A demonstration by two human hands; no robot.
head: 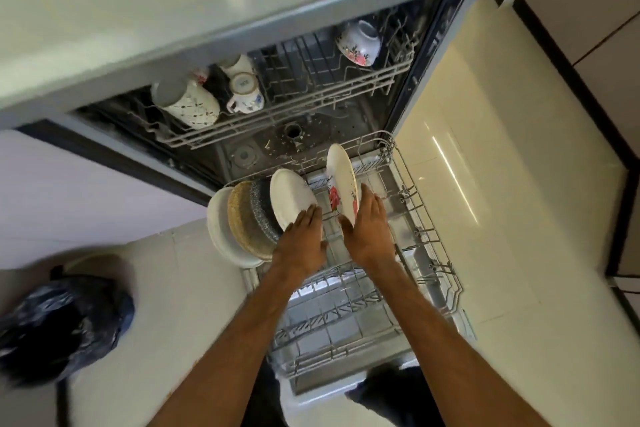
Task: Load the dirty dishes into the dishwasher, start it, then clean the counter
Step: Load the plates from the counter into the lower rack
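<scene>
The dishwasher stands open with its lower rack pulled out over the door. Several plates stand on edge at the rack's left end. My left hand rests with straight fingers against the nearest white plate of that row. My right hand grips the lower rim of a white plate with red flowers, held upright just right of the row. The upper rack holds a patterned mug, a white cup and a floral bowl.
The grey counter edge overhangs the dishwasher. A black rubbish bag lies on the tiled floor at the left. Cream floor tiles spread to the right, bounded by a dark skirting. Most of the lower rack near me holds nothing.
</scene>
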